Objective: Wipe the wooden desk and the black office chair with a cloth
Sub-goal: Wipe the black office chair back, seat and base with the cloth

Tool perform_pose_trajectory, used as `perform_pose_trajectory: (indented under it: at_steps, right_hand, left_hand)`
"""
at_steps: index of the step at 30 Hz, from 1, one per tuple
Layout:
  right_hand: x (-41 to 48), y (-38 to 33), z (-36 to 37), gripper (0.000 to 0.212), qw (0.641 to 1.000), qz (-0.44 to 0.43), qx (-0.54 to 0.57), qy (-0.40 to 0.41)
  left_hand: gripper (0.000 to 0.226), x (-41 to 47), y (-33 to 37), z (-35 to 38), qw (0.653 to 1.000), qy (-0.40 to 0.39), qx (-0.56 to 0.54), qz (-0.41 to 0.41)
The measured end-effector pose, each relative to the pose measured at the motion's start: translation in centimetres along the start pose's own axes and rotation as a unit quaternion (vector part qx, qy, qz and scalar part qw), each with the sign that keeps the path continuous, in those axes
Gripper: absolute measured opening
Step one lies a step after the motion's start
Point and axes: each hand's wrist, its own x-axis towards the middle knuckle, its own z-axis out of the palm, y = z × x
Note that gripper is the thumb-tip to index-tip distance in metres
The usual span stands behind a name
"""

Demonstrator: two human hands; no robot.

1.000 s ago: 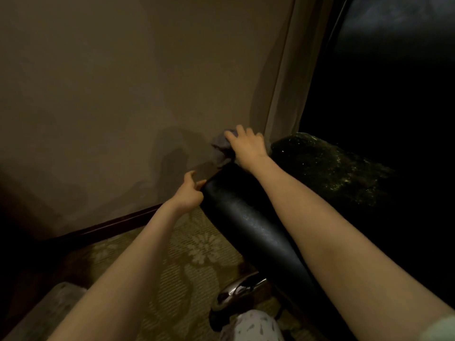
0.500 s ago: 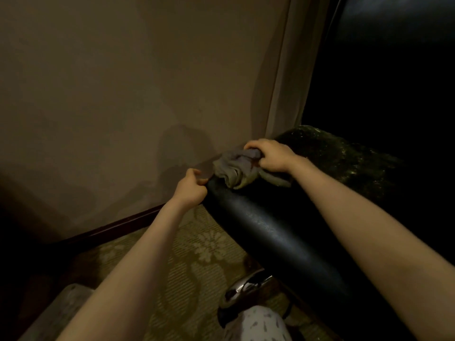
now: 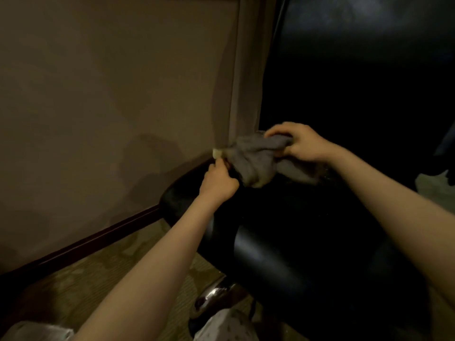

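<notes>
the right hand (image 3: 304, 143) is raised over the top of the black office chair (image 3: 270, 257), its fingers curled round one end of a bunched grey cloth (image 3: 256, 161) and its thumb tucked under the bundle. the cloth hangs from that grip in loose folds; its lower lobe droops onto the chair's upper edge and its other end trails left toward the curtain (image 3: 246, 82). a small pale bit shows at the cloth's leftmost tip, too blurred to say what it is

the left hand (image 3: 218, 184) sits just below and left of the cloth, at the chair's top edge. its fingers are curled in toward the palm, with the thumb pointing up beside the cloth's hanging fold. the fingertips are hidden behind the hand, so i cannot tell whether they pinch the cloth, grip the chair or only touch them

the chair's glossy black padding fills the lower right of the view, with a chrome part of its base (image 3: 214, 295) showing beneath it. behind it stand a plain beige wall (image 3: 98, 94) and a dark skirting board (image 3: 98, 238) that runs along a patterned carpet (image 3: 93, 281). right of the curtain the view is almost black. a piece of pale spotted fabric (image 3: 226, 327) shows at the bottom edge, below the chrome base
</notes>
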Motion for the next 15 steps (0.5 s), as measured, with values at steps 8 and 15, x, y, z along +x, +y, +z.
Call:
perform_pose_trajectory:
  at_steps: [8, 15]
  right_hand:
    - [-7.7, 4.3, 1.4, 0.045, 0.966, 0.113, 0.024, -0.231]
    - [-0.8, 2.8, 7.9, 0.046, 0.984, 0.11, -0.133, -0.036]
  left_hand:
    - [0.048, 1.1, -0.2, 0.4, 0.969, -0.205, 0.14, 0.008]
    - [0.061, 1.5, -0.3, 1.6, 0.962, -0.179, 0.203, 0.021]
